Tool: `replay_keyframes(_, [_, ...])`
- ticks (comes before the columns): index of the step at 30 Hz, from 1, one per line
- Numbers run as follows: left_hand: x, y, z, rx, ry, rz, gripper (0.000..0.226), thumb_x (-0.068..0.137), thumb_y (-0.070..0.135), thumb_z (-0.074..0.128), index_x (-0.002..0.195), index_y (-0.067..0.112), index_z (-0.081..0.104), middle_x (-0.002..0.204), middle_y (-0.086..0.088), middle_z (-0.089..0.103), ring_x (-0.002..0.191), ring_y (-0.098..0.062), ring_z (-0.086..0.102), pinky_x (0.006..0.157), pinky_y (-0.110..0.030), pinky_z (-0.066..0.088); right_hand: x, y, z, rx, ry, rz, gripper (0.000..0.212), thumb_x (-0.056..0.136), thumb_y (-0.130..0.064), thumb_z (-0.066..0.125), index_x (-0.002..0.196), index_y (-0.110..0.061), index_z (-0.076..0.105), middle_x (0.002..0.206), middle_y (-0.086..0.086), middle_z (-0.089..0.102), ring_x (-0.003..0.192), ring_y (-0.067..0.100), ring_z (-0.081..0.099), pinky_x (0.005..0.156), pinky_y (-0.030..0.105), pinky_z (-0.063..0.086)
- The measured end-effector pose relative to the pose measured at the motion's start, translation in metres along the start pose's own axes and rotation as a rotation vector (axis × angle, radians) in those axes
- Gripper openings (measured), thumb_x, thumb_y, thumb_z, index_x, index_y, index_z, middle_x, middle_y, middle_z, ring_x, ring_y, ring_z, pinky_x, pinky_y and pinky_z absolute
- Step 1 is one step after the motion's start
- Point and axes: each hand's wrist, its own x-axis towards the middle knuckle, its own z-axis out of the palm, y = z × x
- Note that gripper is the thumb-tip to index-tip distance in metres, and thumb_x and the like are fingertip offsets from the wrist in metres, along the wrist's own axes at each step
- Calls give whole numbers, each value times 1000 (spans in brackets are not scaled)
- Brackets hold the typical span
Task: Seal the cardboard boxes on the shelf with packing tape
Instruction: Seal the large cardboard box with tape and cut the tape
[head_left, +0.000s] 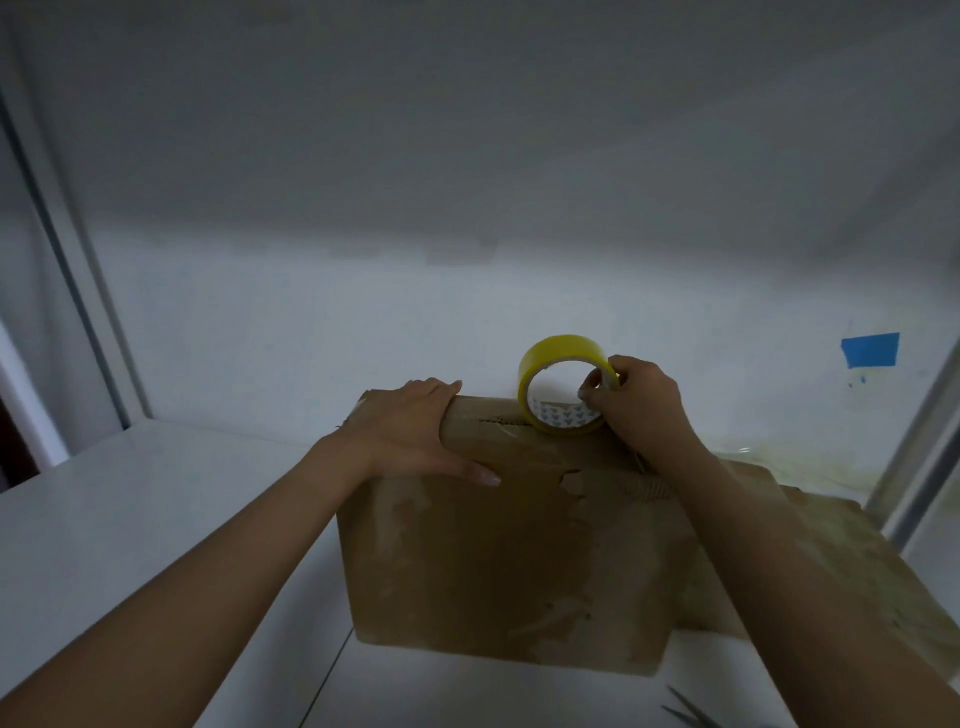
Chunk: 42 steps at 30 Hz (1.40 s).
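Observation:
A brown cardboard box (498, 561) stands on the white shelf (130, 519), its torn front face toward me. My left hand (410, 431) lies over the box's top left edge, fingers straight across the top and thumb down the front. A yellow tape roll (540, 358) stands on edge on the box's top right. My right hand (639, 405) pinches the roll's right rim between thumb and fingers. Clear tape shows along the top seam under the roll.
A second cardboard box (831, 551) sits behind and to the right of the first. Scissor blades (691, 714) lie at the bottom right. A blue tape patch (870, 349) is on the back wall. Metal shelf posts (919, 441) rise at both sides.

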Motion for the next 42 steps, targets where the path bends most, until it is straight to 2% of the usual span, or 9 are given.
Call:
replay_keyframes(4, [0, 1, 0, -6, -3, 0, 133, 48, 101, 48, 156, 28, 19, 150, 12, 38, 135, -10, 38, 111, -39, 33, 1, -2, -8, -46, -31, -59, 3, 82, -16, 71, 81, -15, 68, 65, -12, 51, 58, 8, 49, 52, 16, 33])
replay_keyframes(7, [0, -1, 0, -4, -7, -4, 137, 45, 104, 44, 156, 28, 18, 150, 14, 36, 136, -9, 36, 111, -40, 33, 4, 0, -18, -127, -22, 9, 7, 80, -18, 71, 79, -24, 66, 70, -4, 57, 67, 18, 57, 53, 24, 38])
replay_keyframes(12, [0, 0, 0, -18, -15, -5, 134, 49, 101, 48, 157, 27, 16, 149, 14, 35, 136, -9, 35, 112, -39, 32, 2, 27, -60, -475, 440, 76, 19, 81, -16, 64, 99, -16, 71, 100, 16, 59, 101, 40, 51, 62, 34, 36])
replay_keyframes(17, [1, 0, 0, -8, -17, 1, 138, 44, 105, 43, 156, 28, 18, 150, 13, 36, 135, -9, 36, 111, -40, 34, 6, 50, -53, -111, 225, 255, 25, 90, -39, 63, 94, -16, 71, 92, 9, 72, 88, 31, 64, 64, 31, 45])
replay_keyframes(20, [1, 0, 1, -2, -14, -3, 140, 41, 106, 39, 156, 28, 18, 149, 13, 36, 135, -9, 36, 112, -41, 33, 7, 52, -50, 81, 192, 291, 13, 90, -31, 62, 90, -18, 67, 84, 1, 72, 80, 19, 61, 59, 26, 42])
replay_keyframes(27, [1, -1, 0, -37, -15, 1, 139, 44, 103, 45, 157, 27, 16, 149, 13, 35, 135, -10, 35, 112, -40, 33, 6, 57, -67, -134, 131, 277, 10, 81, -32, 72, 84, -26, 65, 91, 6, 68, 84, 30, 65, 72, 34, 52])
replay_keyframes(31, [1, -2, 0, -71, -15, -13, 138, 45, 103, 48, 157, 28, 16, 146, 13, 38, 133, -10, 38, 111, -42, 34, 1, 67, -100, -428, 351, 232, 19, 84, -15, 63, 101, -21, 70, 92, 16, 67, 86, 41, 63, 67, 35, 44])
replay_keyframes(37, [2, -4, 1, -49, -20, -7, 140, 43, 105, 42, 156, 27, 17, 146, 13, 37, 132, -10, 38, 110, -41, 34, -8, 95, -102, -322, 221, 258, 14, 86, -11, 62, 81, -22, 69, 82, 14, 69, 75, 36, 64, 66, 39, 54])
replay_keyframes(42, [-1, -3, 0, -45, -23, -13, 141, 41, 106, 39, 156, 28, 17, 149, 14, 34, 135, -10, 35, 113, -43, 31, -8, 101, -95, -337, 229, 253, 17, 87, -9, 58, 82, -22, 68, 78, 13, 68, 73, 36, 64, 66, 39, 55])
